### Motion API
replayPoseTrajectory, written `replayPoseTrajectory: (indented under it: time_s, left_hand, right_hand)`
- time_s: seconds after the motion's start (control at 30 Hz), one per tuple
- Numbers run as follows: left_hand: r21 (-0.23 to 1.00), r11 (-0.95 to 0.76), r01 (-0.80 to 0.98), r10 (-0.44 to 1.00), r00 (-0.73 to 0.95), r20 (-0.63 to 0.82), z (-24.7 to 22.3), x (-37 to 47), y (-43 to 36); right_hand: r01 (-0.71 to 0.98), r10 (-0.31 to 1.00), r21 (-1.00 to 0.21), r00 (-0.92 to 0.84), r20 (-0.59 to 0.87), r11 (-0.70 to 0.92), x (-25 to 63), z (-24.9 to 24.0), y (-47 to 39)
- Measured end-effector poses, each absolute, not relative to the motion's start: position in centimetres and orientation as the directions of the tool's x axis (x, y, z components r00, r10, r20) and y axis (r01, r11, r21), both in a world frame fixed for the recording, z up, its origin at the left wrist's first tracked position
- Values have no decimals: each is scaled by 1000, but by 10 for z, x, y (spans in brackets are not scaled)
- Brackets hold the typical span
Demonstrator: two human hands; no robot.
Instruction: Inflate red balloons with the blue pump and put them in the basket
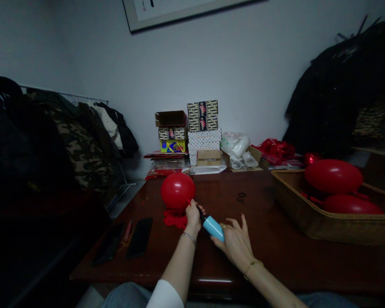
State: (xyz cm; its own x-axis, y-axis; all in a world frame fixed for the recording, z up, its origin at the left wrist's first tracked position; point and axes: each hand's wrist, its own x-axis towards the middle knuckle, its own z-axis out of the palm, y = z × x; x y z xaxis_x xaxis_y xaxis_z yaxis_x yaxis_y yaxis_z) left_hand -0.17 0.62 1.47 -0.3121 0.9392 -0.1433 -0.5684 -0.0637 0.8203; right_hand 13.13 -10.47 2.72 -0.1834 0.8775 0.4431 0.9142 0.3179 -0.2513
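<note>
A red balloon [178,191], round and partly inflated, stands over the table. My left hand [193,214] is closed around its neck, where the black tip of a light-blue hand balloon pump [213,228] meets it. The exact join is hidden by my fingers. My right hand [235,241] grips the near end of the pump between thumb and index finger, with the other fingers stretched out. Beneath the inflated balloon lies a small heap of flat red balloons [175,218].
Two dark phones [139,238] lie on the left of the brown table [263,261]. A wicker basket [349,229] with large red balloons [333,176] stands on the right. Stacked boxes [204,145] and plastic bags [235,145] line the back. Small black loops [241,197] lie mid-table.
</note>
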Motion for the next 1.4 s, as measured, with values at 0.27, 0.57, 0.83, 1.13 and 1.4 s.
replayPoseTrajectory:
  time_s: [0.27,0.57,0.83,1.13,1.4]
  left_hand:
    - [834,-53,-550,929,-333,-160,17,-10,7]
    - [842,-86,-533,908,-390,-154,21,-33,21]
    - [836,-89,-542,912,-382,-150,25,-24,18]
    - [836,-52,-546,934,-323,-153,20,-3,3]
    - [852,-33,-522,937,-312,-155,18,2,1]
  right_hand:
    - [902,879,-281,-182,441,327,137,17,-114]
    - [878,852,-297,-200,484,375,172,1,-143]
    - [892,862,-293,-178,475,345,173,0,-144]
    - [896,882,-306,-166,441,322,144,18,-119]
    - [893,885,-326,-146,441,310,133,17,-110]
